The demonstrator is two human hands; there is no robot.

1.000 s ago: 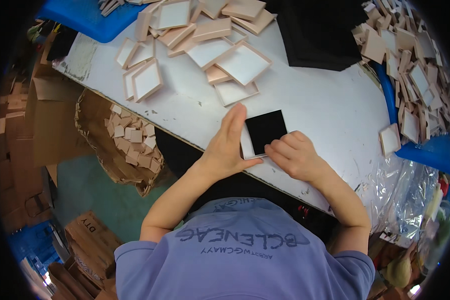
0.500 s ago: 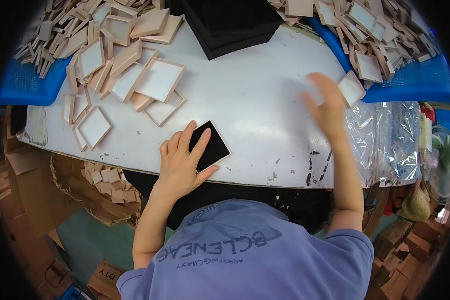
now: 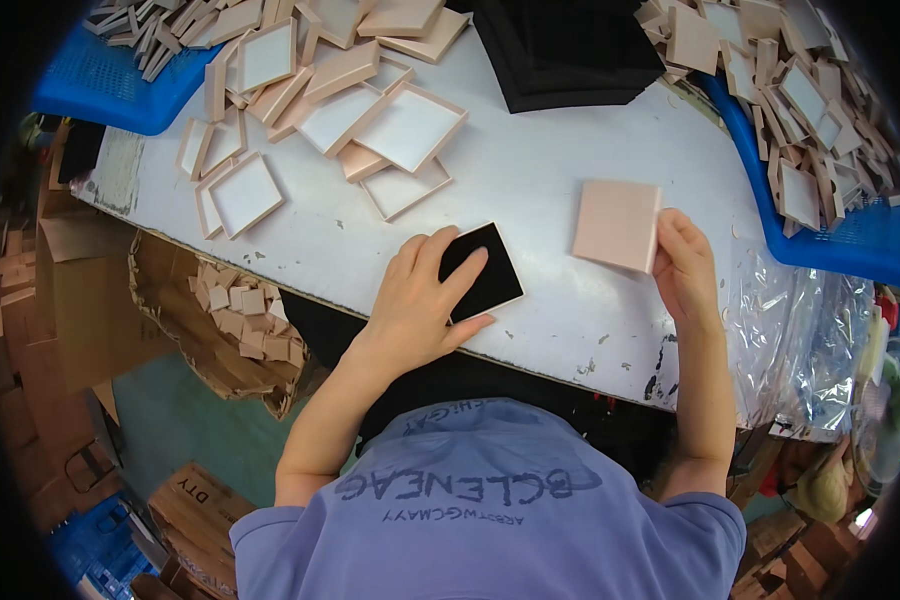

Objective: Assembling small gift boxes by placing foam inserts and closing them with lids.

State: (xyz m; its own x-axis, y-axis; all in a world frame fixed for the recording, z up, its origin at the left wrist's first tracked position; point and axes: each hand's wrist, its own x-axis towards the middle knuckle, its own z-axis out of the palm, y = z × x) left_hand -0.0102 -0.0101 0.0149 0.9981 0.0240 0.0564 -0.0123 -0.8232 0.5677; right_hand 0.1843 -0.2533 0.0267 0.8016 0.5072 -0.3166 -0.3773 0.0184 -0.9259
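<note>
My left hand (image 3: 410, 295) grips a shallow pale-pink box (image 3: 519, 290) at the table's near edge. A black pad (image 3: 492, 272) fills this box, and one of my fingers lies on the pad. To the right, my right hand (image 3: 685, 265) pinches a square pale-pink box part (image 3: 615, 222) by its right edge. Its plain flat face is turned up, so its inside is hidden. A gap of bare table separates the two pieces.
Shallow white-lined boxes (image 3: 410, 125) lie piled at the left. A stack of black pads (image 3: 570, 60) stands at the back. Blue baskets (image 3: 155, 105) heaped with more boxes flank the table (image 3: 530, 180). Clear plastic bags (image 3: 810, 340) lie at the right; a carton of small pieces (image 3: 215, 340) sits below left.
My right hand has come from beside the right basket toward me and now holds a box part. The left hand keeps hold of the padded box. The whole view has shifted.
</note>
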